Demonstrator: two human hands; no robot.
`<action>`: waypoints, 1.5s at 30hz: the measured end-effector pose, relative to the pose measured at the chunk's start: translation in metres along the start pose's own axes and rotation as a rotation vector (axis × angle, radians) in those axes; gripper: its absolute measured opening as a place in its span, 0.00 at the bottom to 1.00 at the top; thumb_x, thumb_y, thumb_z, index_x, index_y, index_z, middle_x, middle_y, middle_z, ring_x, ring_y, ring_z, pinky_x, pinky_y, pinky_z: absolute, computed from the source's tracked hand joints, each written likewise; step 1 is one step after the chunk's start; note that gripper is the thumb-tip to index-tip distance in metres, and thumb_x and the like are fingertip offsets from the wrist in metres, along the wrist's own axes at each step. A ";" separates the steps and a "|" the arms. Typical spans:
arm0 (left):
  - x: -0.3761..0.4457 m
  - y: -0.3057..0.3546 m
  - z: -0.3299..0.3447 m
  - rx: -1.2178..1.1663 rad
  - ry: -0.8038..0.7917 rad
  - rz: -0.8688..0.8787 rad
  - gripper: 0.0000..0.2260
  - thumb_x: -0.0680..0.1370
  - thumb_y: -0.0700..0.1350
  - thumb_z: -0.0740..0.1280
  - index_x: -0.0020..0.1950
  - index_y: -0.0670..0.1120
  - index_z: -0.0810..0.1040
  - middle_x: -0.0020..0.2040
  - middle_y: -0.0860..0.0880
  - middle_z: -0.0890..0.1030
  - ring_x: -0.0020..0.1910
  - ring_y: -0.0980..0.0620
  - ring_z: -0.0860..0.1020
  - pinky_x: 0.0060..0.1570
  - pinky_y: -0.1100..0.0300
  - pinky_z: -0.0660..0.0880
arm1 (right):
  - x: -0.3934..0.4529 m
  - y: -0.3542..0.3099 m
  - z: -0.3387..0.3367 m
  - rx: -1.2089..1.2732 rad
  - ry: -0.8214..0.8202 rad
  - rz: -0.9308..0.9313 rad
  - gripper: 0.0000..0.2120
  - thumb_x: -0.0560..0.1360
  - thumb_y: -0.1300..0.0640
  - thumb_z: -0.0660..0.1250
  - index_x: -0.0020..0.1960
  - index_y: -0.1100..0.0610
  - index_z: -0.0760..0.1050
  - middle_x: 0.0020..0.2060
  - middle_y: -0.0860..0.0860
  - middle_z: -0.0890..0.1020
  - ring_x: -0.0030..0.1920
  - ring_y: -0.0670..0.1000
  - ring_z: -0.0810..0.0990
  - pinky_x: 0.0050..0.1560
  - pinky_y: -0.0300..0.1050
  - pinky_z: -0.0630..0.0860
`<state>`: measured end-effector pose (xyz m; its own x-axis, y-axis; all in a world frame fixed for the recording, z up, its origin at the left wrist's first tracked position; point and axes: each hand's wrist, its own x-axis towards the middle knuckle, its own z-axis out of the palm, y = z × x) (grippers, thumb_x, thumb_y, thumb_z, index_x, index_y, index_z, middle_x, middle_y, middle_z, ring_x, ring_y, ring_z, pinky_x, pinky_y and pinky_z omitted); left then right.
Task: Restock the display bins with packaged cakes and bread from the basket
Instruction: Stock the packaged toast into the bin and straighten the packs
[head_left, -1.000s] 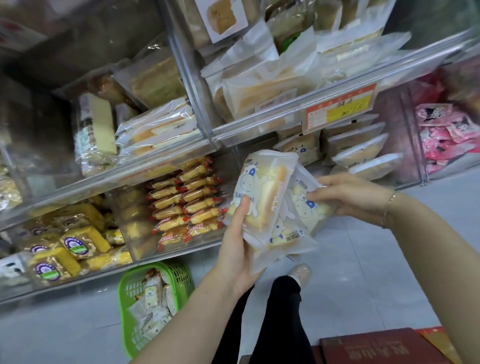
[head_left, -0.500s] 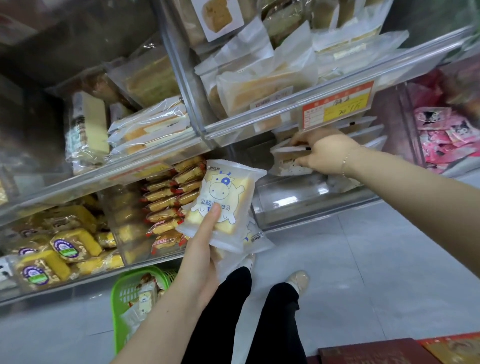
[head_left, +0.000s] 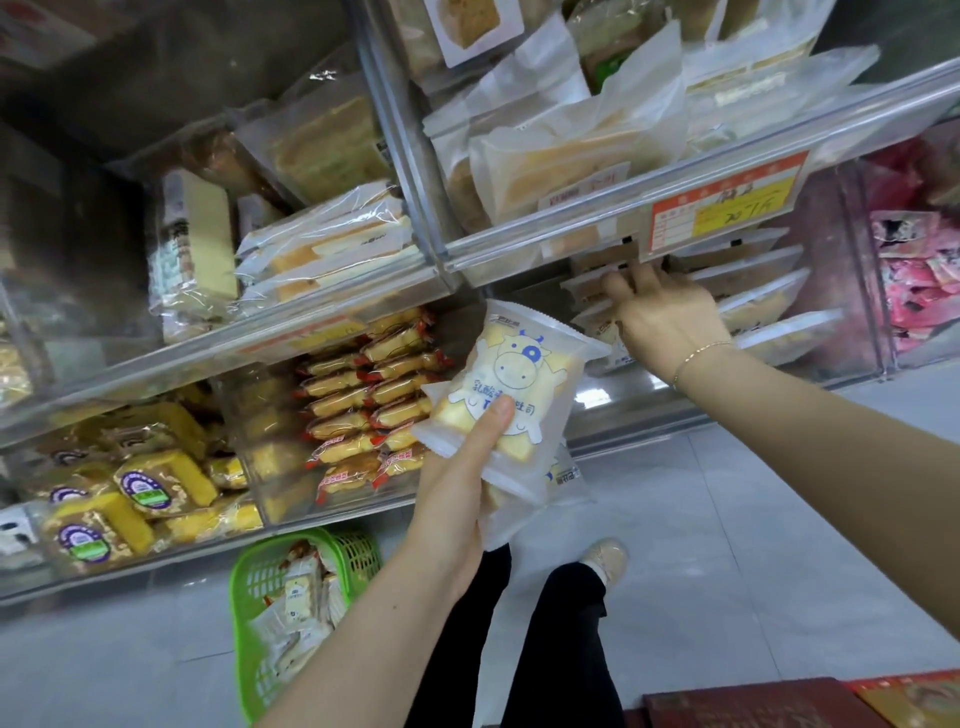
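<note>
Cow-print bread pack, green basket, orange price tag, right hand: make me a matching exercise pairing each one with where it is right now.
Things:
1. cow-print bread pack
2. green basket
3. orange price tag
4. right hand

Places:
A. on the floor
B. on the shelf's front rail
C. reaching into the bin under the rail
D. held in the left hand

Pairs: 1-D, 2-A, 3-B, 4-C

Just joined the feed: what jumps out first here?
Centre frame, the left hand grips a cow-print bread pack with more packs behind it. The right hand reaches into the lower clear bin under the orange price tag. A green basket of packs sits on the floor.
</note>
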<state>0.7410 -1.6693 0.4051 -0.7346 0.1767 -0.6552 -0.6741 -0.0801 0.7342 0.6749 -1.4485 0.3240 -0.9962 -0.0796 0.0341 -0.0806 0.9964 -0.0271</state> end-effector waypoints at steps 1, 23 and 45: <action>-0.001 0.000 0.002 0.016 -0.005 0.008 0.20 0.75 0.50 0.70 0.66 0.52 0.74 0.59 0.50 0.82 0.59 0.51 0.79 0.65 0.48 0.71 | 0.000 0.000 -0.002 0.171 -0.037 0.157 0.20 0.66 0.64 0.72 0.57 0.63 0.73 0.45 0.61 0.78 0.37 0.61 0.78 0.35 0.47 0.73; 0.003 0.015 -0.014 0.095 0.076 0.013 0.12 0.76 0.37 0.65 0.60 0.42 0.77 0.53 0.44 0.84 0.52 0.44 0.82 0.49 0.50 0.79 | -0.028 0.047 -0.040 0.880 -0.265 0.290 0.09 0.65 0.54 0.77 0.40 0.43 0.81 0.39 0.43 0.83 0.41 0.44 0.80 0.42 0.38 0.72; 0.012 0.002 0.009 0.206 -0.025 0.015 0.12 0.74 0.36 0.67 0.57 0.43 0.80 0.52 0.44 0.84 0.51 0.45 0.83 0.52 0.47 0.79 | -0.020 0.004 -0.029 0.485 -0.259 0.311 0.17 0.73 0.54 0.68 0.59 0.57 0.71 0.53 0.56 0.74 0.51 0.58 0.76 0.50 0.50 0.75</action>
<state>0.7320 -1.6583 0.4004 -0.7404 0.2012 -0.6413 -0.6314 0.1188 0.7663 0.6958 -1.4423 0.3522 -0.9459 0.1466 -0.2896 0.2694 0.8521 -0.4488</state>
